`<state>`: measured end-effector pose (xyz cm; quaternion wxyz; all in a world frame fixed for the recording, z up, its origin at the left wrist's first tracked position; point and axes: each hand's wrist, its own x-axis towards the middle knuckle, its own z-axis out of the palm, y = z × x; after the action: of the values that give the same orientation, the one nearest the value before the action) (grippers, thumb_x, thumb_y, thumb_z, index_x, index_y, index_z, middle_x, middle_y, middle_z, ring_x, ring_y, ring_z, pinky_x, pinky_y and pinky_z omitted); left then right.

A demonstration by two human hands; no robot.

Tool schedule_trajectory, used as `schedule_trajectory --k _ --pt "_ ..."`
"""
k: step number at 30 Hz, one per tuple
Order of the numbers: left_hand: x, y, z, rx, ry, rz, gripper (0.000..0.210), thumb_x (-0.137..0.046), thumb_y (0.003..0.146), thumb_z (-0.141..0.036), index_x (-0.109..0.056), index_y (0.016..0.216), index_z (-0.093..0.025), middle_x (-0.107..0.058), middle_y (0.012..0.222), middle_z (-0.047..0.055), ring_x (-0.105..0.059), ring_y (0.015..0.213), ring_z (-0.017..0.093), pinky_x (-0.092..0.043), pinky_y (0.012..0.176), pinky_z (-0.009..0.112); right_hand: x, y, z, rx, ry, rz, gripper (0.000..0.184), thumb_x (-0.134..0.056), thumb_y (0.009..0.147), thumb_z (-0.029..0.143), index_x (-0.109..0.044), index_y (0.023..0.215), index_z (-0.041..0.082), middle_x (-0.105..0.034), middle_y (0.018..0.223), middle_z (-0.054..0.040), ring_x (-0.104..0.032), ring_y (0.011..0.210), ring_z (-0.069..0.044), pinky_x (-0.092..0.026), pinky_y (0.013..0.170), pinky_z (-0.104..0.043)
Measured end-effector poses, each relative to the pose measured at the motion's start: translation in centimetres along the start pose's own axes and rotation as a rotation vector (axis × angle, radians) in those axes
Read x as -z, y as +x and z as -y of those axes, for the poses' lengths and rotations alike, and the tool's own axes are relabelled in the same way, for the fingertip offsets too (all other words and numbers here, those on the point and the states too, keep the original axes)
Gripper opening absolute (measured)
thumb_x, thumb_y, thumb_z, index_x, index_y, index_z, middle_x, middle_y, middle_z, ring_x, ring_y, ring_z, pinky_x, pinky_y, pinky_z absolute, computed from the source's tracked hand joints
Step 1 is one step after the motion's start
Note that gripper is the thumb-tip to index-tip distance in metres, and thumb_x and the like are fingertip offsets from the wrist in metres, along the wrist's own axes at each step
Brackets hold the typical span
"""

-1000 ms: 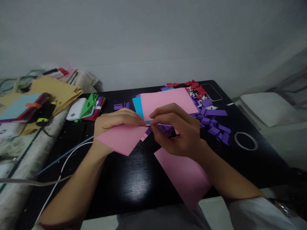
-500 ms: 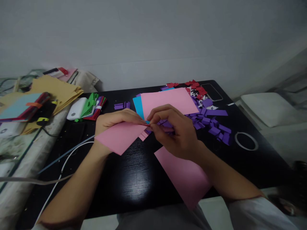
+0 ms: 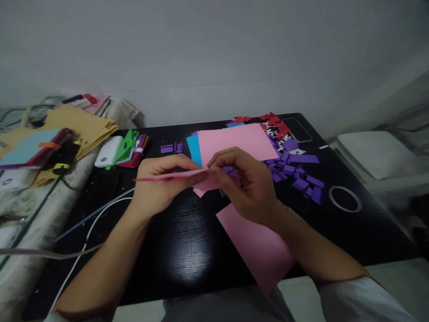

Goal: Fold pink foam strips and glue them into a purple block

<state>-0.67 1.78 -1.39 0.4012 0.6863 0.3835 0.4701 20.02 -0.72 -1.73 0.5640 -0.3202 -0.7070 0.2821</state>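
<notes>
Between both hands, above the black table, is a piece of pink paper (image 3: pixel 167 175), turned nearly edge-on to me. My left hand (image 3: pixel 157 185) pinches it between thumb and fingers. My right hand (image 3: pixel 246 185) has its thumb and fingertips closed on the paper's right end, which shows a bent-down flap. Beneath my right forearm lies another pink sheet (image 3: pixel 256 246), reaching over the table's front edge. Behind the hands, a larger pink sheet (image 3: pixel 237 141) rests partly over a blue sheet (image 3: pixel 194 150).
Purple paper pieces (image 3: pixel 303 179) and red scraps (image 3: pixel 276 123) are heaped at the right back. A roll of tape (image 3: pixel 345 199) lies at the right. Green paper strips (image 3: pixel 127 147) sit beside a white device (image 3: pixel 109 151) at the left. A white cable (image 3: pixel 97 219) crosses the left side.
The held pink paper has turned from showing its broad face to nearly edge-on, and its right end now shows between the fingers. Both hands stay at about the same place.
</notes>
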Motion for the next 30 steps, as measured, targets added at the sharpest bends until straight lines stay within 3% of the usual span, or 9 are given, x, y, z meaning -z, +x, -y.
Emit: schedule_trajectory --k 4,13,18,22,27,30 --pt "-0.5 0.3 -0.2 0.201 0.001 -0.020 0.023 -0.093 0.075 -0.035 -0.083 0.089 -0.020 -0.080 0.085 0.003 -0.073 0.074 0.019 -0.059 0.066 0.027 -0.2 -0.2 -0.4 -0.165 0.100 0.013 0.009 -0.069 0.099 0.026 -0.067 0.107 0.023 -0.072 0.101 -0.0030 -0.071 0.091 -0.017 -0.060 0.084 -0.033" --pt "-0.6 0.6 0.1 0.315 -0.118 0.091 0.028 -0.087 0.083 -0.039 -0.084 0.105 -0.022 -0.083 0.098 0.005 -0.076 0.082 0.020 -0.060 0.070 0.026 0.1 0.4 -1.5 -0.320 0.105 -0.176 0.014 -0.073 0.090 0.019 -0.063 0.100 0.023 -0.070 0.082 0.0029 -0.069 0.074 -0.013 -0.056 0.068 -0.028" --pt "-0.7 0.6 0.2 0.276 -0.058 0.110 0.028 -0.081 0.088 -0.042 -0.084 0.107 -0.022 -0.083 0.097 0.004 -0.073 0.079 0.019 -0.055 0.066 0.026 -0.2 0.3 -1.9 -0.285 -0.070 -0.175 0.020 -0.076 0.090 0.024 -0.058 0.099 0.025 -0.068 0.094 0.0013 -0.069 0.083 -0.016 -0.059 0.080 -0.034" --pt "-0.9 0.1 0.4 0.170 0.200 0.146 0.030 -0.068 0.097 -0.044 -0.083 0.108 -0.022 -0.079 0.091 0.001 -0.065 0.073 0.016 -0.048 0.065 0.025 -0.8 0.0 -2.0 -0.223 -0.213 -0.211 0.038 -0.086 0.083 0.034 -0.055 0.102 0.025 -0.067 0.102 -0.0015 -0.070 0.091 -0.020 -0.061 0.086 -0.040" --pt "-1.1 -0.3 0.1 0.076 0.472 0.181 0.033 -0.060 0.098 -0.039 -0.080 0.086 -0.015 -0.057 0.062 -0.003 -0.039 0.054 0.009 -0.027 0.052 0.025 -1.0 -0.1 -2.0 -0.239 -0.211 -0.262 0.044 -0.087 0.081 0.040 -0.048 0.097 0.027 -0.064 0.093 0.0017 -0.069 0.083 -0.019 -0.062 0.082 -0.040" --pt "-1.2 -0.2 -0.3 0.024 0.516 0.179 0.033 -0.060 0.096 -0.035 -0.077 0.078 -0.014 -0.047 0.057 -0.004 -0.035 0.054 0.008 -0.025 0.051 0.025 -1.0 0.0 -2.1 -0.239 -0.175 -0.285 0.038 -0.082 0.086 0.033 -0.045 0.095 0.027 -0.061 0.089 0.0031 -0.069 0.080 -0.017 -0.062 0.080 -0.039"
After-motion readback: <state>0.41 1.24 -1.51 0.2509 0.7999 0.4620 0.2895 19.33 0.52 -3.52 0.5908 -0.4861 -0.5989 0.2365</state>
